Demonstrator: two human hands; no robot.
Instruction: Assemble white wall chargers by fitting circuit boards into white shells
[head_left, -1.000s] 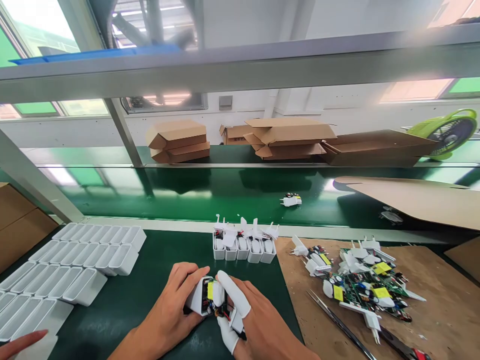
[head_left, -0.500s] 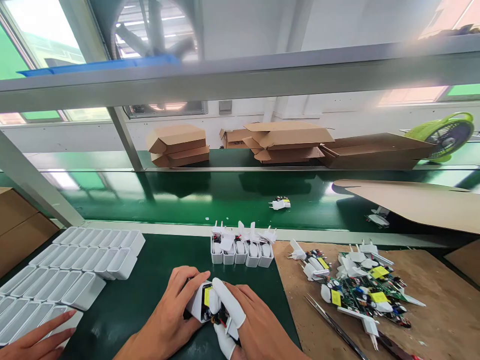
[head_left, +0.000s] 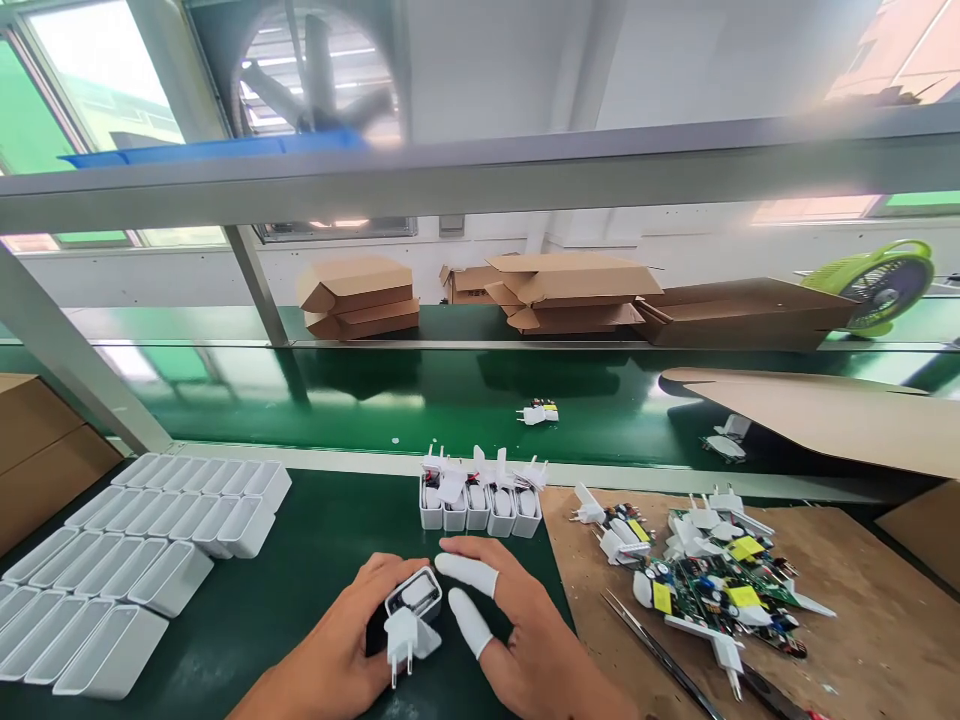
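Note:
My left hand (head_left: 352, 635) is wrapped round a white plastic charger case (head_left: 415, 592) just above the green work surface. A white part lies inside its opening, and a two-pin plug piece (head_left: 403, 637) hangs over the near side. My right hand (head_left: 517, 630) is just to the right of the case, fingers apart and holding nothing. White finger cots cover its thumb and one finger. Beyond the hands stands a row of several filled charger cases (head_left: 480, 505), with plug pieces lying on top.
Rows of white cases (head_left: 112, 640) fill the left. On a brown board (head_left: 847, 540) at right lie circuit boards with plugs (head_left: 720, 570), tweezers (head_left: 660, 655) and a dark-handled tool (head_left: 776, 695). Behind runs a green belt (head_left: 360, 420) with one board assembly (head_left: 538, 411); cardboard boxes (head_left: 577, 285) stand farther back.
The board has gone down into the case, and the plug piece now hangs outside. My right hand has let go and moved right. Another person's hand at the lower left has left the view.

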